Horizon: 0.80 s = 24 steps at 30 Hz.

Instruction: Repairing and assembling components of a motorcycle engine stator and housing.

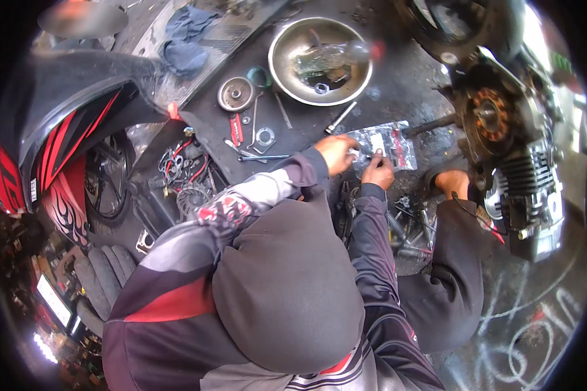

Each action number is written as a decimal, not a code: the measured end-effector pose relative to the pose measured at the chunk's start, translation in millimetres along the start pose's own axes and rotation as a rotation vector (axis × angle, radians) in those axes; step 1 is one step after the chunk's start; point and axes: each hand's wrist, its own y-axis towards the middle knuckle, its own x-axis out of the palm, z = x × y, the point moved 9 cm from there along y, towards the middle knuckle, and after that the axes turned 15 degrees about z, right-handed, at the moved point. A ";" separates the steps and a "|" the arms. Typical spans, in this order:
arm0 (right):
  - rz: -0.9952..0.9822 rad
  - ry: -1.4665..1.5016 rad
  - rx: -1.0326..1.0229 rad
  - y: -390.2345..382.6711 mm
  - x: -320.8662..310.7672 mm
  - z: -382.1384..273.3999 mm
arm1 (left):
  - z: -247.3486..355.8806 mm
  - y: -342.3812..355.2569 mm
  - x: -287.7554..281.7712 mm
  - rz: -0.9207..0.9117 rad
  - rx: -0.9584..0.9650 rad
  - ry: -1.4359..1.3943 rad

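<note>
My left hand (336, 154) is closed, its fingertips pinching the near-left edge of a small clear plastic bag (398, 138) with red printing. A small pale or shiny bit shows at those fingertips; I cannot make out what it is. Thumb and fingers together, my right hand (378, 172) grips the bag's lower edge beside the left. Just above the hands, a metal socket tool (341, 118) lies on the dark floor. Left of them are a T-shaped rod with a blue shaft (265, 157) and a metal gasket-like plate (264, 137).
A steel basin (282, 78) holding a clear bottle stands ahead. A round metal drum (235, 94) and red-handled tool (236, 130) lie left of it. An engine (528, 189) stands at right, motorcycle bodywork (78, 124) at left. Loose tools (404, 225) lie by my right leg (447, 280).
</note>
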 end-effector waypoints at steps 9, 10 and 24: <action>-0.125 0.370 -0.032 -29.4 22.8 -74.2 | -177.1 -56.1 -157.1 -0.013 -0.371 0.535; -0.125 0.369 -0.032 -34.1 24.7 -77.1 | -178.7 -59.0 -152.7 -0.080 -0.353 0.584; -0.273 0.430 -0.052 -48.0 26.2 -86.7 | -171.0 -57.9 -149.6 0.058 -0.264 0.595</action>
